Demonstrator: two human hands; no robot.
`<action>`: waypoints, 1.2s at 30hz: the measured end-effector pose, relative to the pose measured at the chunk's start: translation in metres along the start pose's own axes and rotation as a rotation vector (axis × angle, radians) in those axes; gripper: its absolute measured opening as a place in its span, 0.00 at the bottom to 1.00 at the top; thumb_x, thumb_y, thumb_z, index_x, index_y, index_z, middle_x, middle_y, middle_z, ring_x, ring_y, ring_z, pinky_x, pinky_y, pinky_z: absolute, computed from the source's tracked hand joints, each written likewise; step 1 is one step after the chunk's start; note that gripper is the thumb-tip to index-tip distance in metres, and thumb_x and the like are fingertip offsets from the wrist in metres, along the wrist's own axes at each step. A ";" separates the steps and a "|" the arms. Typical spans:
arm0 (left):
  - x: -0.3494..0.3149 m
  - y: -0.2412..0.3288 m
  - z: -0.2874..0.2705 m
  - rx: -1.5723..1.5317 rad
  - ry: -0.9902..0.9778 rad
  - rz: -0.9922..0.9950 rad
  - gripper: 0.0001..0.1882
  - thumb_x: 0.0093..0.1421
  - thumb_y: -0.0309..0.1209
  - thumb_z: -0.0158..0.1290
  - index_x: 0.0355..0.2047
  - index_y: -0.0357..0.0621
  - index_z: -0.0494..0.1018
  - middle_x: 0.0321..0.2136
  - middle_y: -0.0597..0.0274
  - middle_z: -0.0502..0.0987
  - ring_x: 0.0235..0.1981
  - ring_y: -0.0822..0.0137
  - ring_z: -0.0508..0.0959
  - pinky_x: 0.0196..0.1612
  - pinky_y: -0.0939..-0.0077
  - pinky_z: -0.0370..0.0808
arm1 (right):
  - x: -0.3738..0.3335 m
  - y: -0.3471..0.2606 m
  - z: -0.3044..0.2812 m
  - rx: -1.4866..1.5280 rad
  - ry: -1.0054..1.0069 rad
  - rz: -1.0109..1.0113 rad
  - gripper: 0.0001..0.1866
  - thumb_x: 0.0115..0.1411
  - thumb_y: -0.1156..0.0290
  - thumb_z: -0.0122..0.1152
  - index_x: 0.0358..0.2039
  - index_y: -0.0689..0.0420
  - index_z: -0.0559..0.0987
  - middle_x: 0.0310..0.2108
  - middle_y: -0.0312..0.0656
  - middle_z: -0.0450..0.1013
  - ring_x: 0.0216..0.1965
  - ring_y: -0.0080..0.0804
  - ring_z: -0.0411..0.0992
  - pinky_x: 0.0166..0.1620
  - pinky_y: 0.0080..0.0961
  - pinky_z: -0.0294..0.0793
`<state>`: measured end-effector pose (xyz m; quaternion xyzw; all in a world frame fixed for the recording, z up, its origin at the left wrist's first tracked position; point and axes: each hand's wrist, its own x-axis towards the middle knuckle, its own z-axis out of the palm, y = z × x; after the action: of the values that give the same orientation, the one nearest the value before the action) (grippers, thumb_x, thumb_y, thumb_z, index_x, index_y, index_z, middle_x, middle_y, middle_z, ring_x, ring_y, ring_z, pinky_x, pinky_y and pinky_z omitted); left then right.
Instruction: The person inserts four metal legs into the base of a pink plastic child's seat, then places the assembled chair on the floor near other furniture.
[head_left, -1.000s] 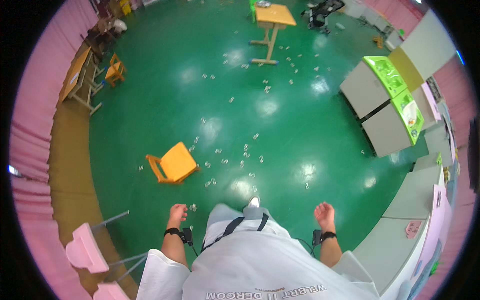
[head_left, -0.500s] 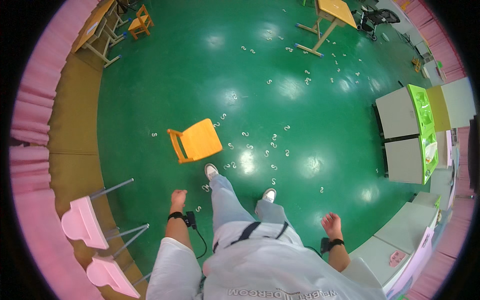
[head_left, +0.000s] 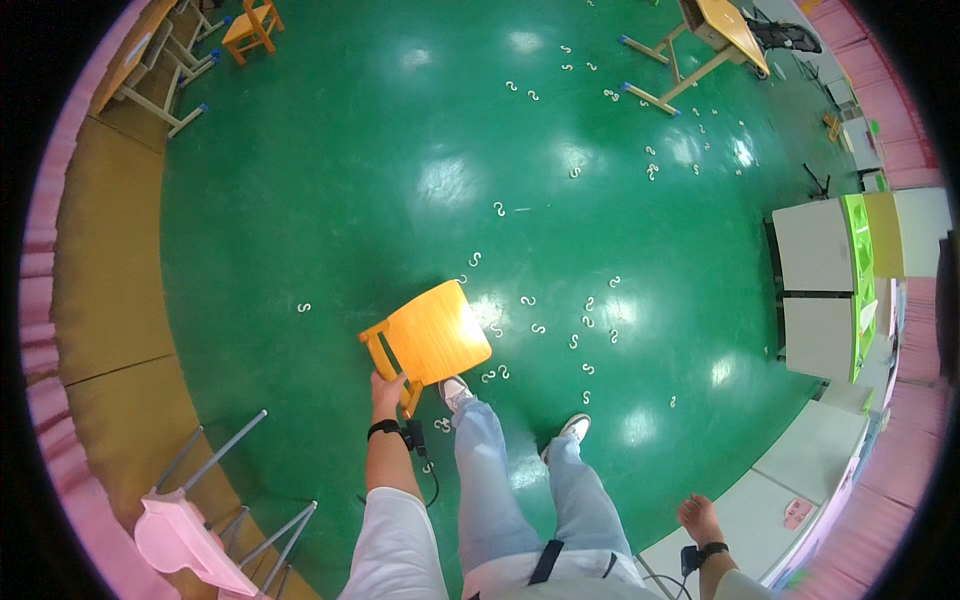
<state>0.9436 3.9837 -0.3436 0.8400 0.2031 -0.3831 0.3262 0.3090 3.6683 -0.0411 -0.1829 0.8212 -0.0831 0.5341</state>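
Observation:
A small orange-yellow wooden chair (head_left: 440,330) stands on the green floor in front of me, its backrest toward my left. My left hand (head_left: 387,392) is closed round the near part of the backrest; some of its fingers are hidden behind the wood. My right hand (head_left: 700,520) hangs at my right side, empty, its fingers loosely apart. Both wrists wear black bands with small devices and cables. One of my white shoes (head_left: 456,391) is right beside the chair's seat. Several white S-shaped hooks (head_left: 538,328) lie scattered on the floor around the chair.
Pink high chairs (head_left: 185,535) with grey legs stand at the near left. White cabinets with a green top (head_left: 860,270) line the right, with low white units (head_left: 815,450) nearer. A wooden desk (head_left: 725,30) and a smaller chair (head_left: 252,30) are farther off.
My left hand has reached forward and taken hold of the chair's backrest. My view has shifted, and my right hand has swung farther out to the right.

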 end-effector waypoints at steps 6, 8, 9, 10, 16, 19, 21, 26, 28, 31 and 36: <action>0.054 -0.019 0.020 -0.265 -0.022 0.005 0.18 0.52 0.28 0.56 0.43 0.34 0.71 0.36 0.51 0.77 0.37 0.56 0.78 0.38 0.63 0.72 | -0.011 -0.010 0.034 -0.007 -0.008 -0.020 0.08 0.59 0.63 0.50 0.36 0.52 0.67 0.28 0.36 0.65 0.28 0.32 0.65 0.32 0.31 0.67; 0.052 -0.017 0.033 -0.459 -0.068 -0.039 0.15 0.51 0.27 0.55 0.40 0.33 0.74 0.33 0.50 0.79 0.35 0.56 0.80 0.37 0.66 0.74 | -0.017 -0.019 0.040 -0.017 -0.006 -0.032 0.07 0.59 0.63 0.49 0.35 0.51 0.67 0.28 0.36 0.65 0.27 0.31 0.64 0.31 0.31 0.66; 0.058 -0.024 0.026 -0.375 -0.047 -0.016 0.15 0.50 0.27 0.56 0.38 0.34 0.75 0.32 0.51 0.80 0.34 0.57 0.80 0.36 0.66 0.73 | -0.016 -0.021 0.053 -0.033 -0.036 -0.026 0.07 0.59 0.63 0.49 0.34 0.51 0.66 0.27 0.35 0.64 0.27 0.31 0.64 0.31 0.30 0.66; 0.069 -0.039 0.007 -0.291 -0.002 0.005 0.14 0.48 0.27 0.56 0.37 0.35 0.76 0.31 0.51 0.80 0.33 0.58 0.80 0.36 0.66 0.73 | -0.012 -0.021 0.071 -0.050 -0.076 -0.016 0.07 0.59 0.63 0.49 0.34 0.51 0.66 0.27 0.35 0.64 0.27 0.31 0.64 0.31 0.30 0.66; 0.037 -0.037 -0.032 -0.176 0.236 0.033 0.17 0.45 0.25 0.47 0.36 0.33 0.76 0.29 0.42 0.79 0.36 0.47 0.79 0.37 0.62 0.74 | -0.046 -0.058 0.133 -0.039 -0.155 -0.100 0.06 0.60 0.63 0.47 0.32 0.50 0.66 0.28 0.35 0.64 0.28 0.31 0.65 0.31 0.30 0.66; 0.017 -0.065 -0.100 -0.301 0.262 0.009 0.18 0.46 0.27 0.48 0.37 0.34 0.76 0.32 0.42 0.79 0.37 0.48 0.79 0.39 0.61 0.74 | -0.045 -0.064 0.156 -0.029 -0.285 -0.095 0.10 0.60 0.61 0.48 0.39 0.51 0.67 0.31 0.37 0.66 0.30 0.33 0.65 0.33 0.32 0.67; -0.004 -0.054 -0.122 -0.321 0.271 -0.017 0.16 0.47 0.25 0.49 0.36 0.32 0.76 0.31 0.45 0.79 0.35 0.52 0.79 0.36 0.63 0.73 | -0.053 -0.075 0.185 -0.057 -0.266 -0.139 0.13 0.59 0.60 0.49 0.42 0.52 0.67 0.33 0.38 0.66 0.31 0.34 0.65 0.34 0.33 0.68; -0.034 -0.081 -0.211 -0.331 0.397 -0.091 0.15 0.47 0.28 0.53 0.37 0.38 0.77 0.31 0.43 0.79 0.37 0.48 0.79 0.38 0.58 0.74 | -0.059 -0.111 0.287 -0.129 -0.477 -0.212 0.21 0.60 0.56 0.48 0.50 0.53 0.66 0.40 0.39 0.66 0.37 0.37 0.65 0.42 0.36 0.68; -0.038 -0.089 -0.247 -0.224 0.384 -0.146 0.15 0.48 0.28 0.52 0.37 0.37 0.76 0.30 0.42 0.79 0.36 0.48 0.79 0.37 0.58 0.75 | -0.076 -0.126 0.336 -0.163 -0.499 -0.217 0.19 0.60 0.56 0.47 0.49 0.52 0.66 0.40 0.39 0.66 0.38 0.37 0.65 0.42 0.36 0.68; -0.046 -0.109 -0.299 -0.064 0.583 -0.102 0.15 0.48 0.27 0.51 0.37 0.37 0.76 0.29 0.42 0.79 0.35 0.46 0.79 0.37 0.59 0.75 | -0.110 -0.142 0.421 -0.147 -0.586 -0.226 0.13 0.61 0.56 0.47 0.41 0.50 0.69 0.38 0.36 0.67 0.36 0.33 0.65 0.40 0.32 0.67; -0.037 -0.099 -0.366 -0.263 0.562 -0.302 0.18 0.48 0.27 0.50 0.40 0.38 0.76 0.32 0.41 0.79 0.37 0.45 0.79 0.38 0.60 0.75 | -0.143 -0.164 0.539 -0.174 -0.653 -0.269 0.14 0.59 0.56 0.50 0.41 0.48 0.70 0.34 0.34 0.68 0.35 0.31 0.67 0.40 0.32 0.68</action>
<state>1.0495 4.3077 -0.1731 0.8239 0.4548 -0.1512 0.3023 0.8854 3.6047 -0.0893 -0.3507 0.5799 -0.0197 0.7351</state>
